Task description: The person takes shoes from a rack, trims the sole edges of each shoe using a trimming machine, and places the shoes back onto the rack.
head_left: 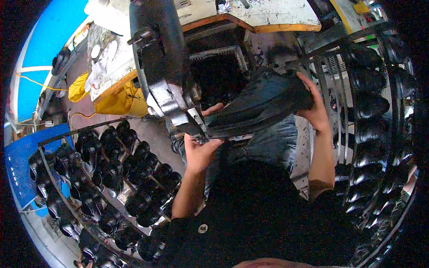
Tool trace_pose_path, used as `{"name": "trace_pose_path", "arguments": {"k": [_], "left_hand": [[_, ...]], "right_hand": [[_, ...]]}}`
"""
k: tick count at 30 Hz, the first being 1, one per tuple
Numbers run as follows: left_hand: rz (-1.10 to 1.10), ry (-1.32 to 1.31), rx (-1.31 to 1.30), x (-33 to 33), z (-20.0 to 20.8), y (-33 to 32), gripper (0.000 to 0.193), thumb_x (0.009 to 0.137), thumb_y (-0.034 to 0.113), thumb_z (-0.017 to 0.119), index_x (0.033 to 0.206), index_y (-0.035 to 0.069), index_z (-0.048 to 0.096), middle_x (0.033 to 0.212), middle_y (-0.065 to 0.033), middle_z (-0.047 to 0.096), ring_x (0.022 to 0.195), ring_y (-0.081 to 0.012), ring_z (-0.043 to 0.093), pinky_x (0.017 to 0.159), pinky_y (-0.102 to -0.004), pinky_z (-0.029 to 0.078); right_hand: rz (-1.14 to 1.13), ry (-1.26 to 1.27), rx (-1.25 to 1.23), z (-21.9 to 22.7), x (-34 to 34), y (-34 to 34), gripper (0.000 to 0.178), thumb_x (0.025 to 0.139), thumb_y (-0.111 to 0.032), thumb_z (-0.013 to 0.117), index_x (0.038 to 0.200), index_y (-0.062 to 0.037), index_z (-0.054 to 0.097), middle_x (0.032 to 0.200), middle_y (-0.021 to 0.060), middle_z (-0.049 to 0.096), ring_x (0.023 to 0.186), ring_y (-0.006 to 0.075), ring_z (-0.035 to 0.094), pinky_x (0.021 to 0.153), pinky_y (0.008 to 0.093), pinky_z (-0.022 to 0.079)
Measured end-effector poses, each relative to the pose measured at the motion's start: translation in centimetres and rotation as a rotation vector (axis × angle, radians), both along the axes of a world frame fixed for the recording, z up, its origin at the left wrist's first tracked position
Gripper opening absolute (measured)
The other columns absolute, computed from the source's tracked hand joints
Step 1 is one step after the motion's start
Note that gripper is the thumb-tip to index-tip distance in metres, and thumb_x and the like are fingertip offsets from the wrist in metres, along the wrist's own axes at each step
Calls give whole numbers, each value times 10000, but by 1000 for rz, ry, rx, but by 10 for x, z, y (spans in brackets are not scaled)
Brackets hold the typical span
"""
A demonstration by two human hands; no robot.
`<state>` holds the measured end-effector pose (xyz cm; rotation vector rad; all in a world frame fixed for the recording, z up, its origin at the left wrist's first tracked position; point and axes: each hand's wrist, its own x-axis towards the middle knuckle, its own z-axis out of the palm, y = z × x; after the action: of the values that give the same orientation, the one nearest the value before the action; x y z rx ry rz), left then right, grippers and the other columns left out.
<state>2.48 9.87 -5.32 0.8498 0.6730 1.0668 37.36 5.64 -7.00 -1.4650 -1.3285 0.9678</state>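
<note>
Black material (263,100), one piece, is gripped by two hands (199,155) (316,110) beside one machine (163,58).

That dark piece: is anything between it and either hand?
Nothing visible separates the dark piece from the right hand holding it. At its left end, the machine's metal head hides part of the left hand, so contact there is unclear.

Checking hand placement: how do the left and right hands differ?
The left hand is close to the machine; the right hand is well away from it. The left hand is by the dark piece's left end, the right hand at its right end. Both are bare.
</note>
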Motion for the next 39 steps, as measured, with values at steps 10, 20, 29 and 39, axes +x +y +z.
{"name": "trace_pose_path", "arguments": {"k": [10,20,29,39], "left_hand": [[141,-5,-213,-38,-85,-33,670,812,84,741,1401,20,427,1409,-164,521,1196,-353,578,1014,-495,484],[271,-386,-466,-34,-85,-30,488,925,314,634,1328,68,510,1261,-113,603,1099,-261,620,899,-436,546],[509,72,-101,-111,-35,-16,579,998,217,526,1503,22,320,1524,-177,401,1362,-289,445,1111,-473,377],[-66,1144,886,-48,71,32,1038,603,128,883,1484,2,349,1511,-230,373,1425,-441,320,1160,-606,221]], "right_hand": [[37,-424,131,79,-23,21,1125,344,36,845,1408,-41,488,1456,120,510,1382,289,442,1169,402,322],[226,-364,233,109,-58,32,923,517,-165,891,1366,-31,555,1422,133,558,1391,372,427,1164,487,295],[256,-88,239,67,-138,40,868,636,-226,907,1407,-99,529,1434,142,539,1407,392,387,1157,505,309],[382,-355,162,92,-161,47,820,703,-271,865,1431,-196,496,1492,241,371,1302,434,486,1073,442,441]]}}
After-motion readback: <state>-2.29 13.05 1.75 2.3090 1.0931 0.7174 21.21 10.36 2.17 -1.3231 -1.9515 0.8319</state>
